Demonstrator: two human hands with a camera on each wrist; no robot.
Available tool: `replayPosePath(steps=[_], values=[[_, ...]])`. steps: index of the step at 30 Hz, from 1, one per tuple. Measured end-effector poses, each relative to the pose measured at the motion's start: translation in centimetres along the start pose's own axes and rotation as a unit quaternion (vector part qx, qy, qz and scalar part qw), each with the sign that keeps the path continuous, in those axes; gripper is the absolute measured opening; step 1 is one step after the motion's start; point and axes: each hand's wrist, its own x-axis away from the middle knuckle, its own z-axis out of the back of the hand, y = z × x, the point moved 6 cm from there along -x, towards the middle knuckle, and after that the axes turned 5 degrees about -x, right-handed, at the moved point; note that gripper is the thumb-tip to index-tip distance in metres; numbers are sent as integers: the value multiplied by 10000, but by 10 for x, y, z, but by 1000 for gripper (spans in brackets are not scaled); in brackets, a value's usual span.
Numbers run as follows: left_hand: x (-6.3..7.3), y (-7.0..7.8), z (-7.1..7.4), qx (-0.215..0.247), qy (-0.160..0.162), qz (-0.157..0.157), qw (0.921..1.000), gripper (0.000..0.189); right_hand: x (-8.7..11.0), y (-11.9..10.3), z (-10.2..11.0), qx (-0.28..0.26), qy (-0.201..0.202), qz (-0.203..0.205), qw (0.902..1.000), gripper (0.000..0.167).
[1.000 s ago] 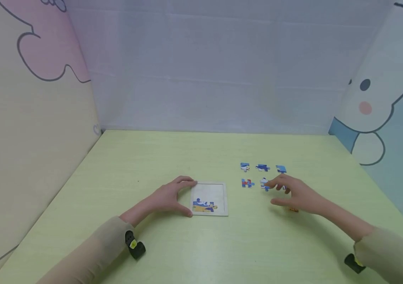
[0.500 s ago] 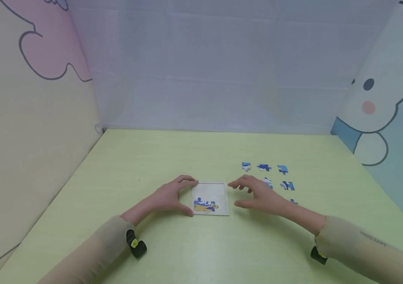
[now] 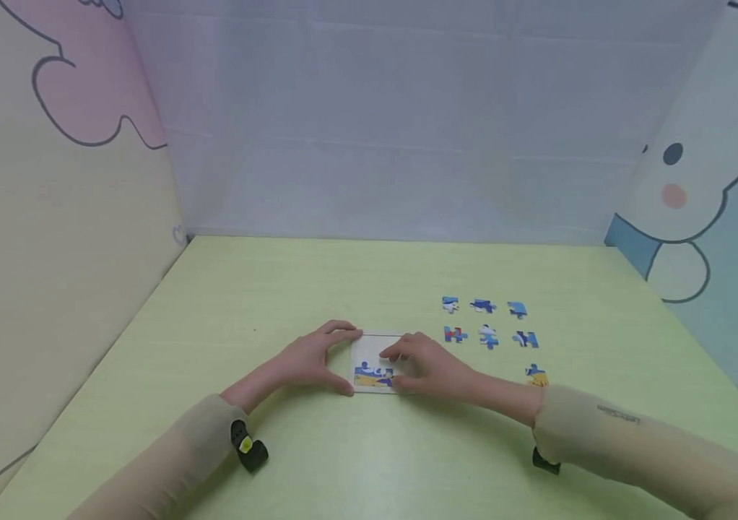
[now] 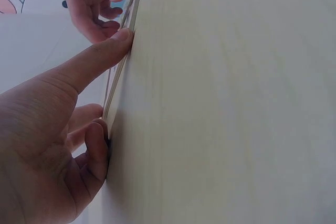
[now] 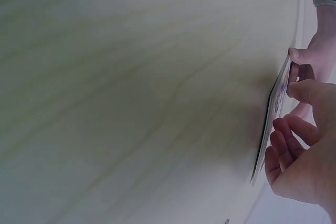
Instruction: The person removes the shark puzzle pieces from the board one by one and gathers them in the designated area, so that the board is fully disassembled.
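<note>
A square, pale puzzle tray (image 3: 374, 345) lies on the table, with several joined blue, white and yellow jigsaw pieces (image 3: 372, 374) at its lower left. My left hand (image 3: 307, 359) grips the tray's left side, thumb at the near corner and fingertips at the far one. Over the tray's right part is my right hand (image 3: 430, 368); its thumb rests at the right end of the joined pieces. Its fingers are loosely bent, and I see no loose piece between them. In the right wrist view the tray (image 5: 273, 111) appears edge-on, with the thumb tip at its surface.
To the right of the tray lie loose jigsaw pieces in rows: a red-and-blue piece (image 3: 455, 334), a white-and-blue piece (image 3: 489, 336), a dark blue piece (image 3: 483, 306) and several others. An orange piece (image 3: 536, 375) sits just beyond the right sleeve (image 3: 577, 419). Printed cloth walls surround the table.
My right hand has moved left from above the loose pieces, past the tray's right edge, onto the tray. The loose pieces lie where they were. My left hand has stayed on the tray.
</note>
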Motion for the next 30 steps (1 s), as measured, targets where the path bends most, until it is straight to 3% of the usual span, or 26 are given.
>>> replayPosePath(steps=[8, 21, 30], values=[[0, 0, 1, -19, 24, -46, 10000, 95, -6, -8, -9, 299, -100, -39, 9995, 32], [1, 0, 1, -12, 59, -62, 10000, 95, -12, -10, -9, 18, -240, -85, 9997, 29], [1, 0, 1, 24, 74, -83, 9999, 94, -11, -13, -9, -32, -292, 139, 9995, 31]])
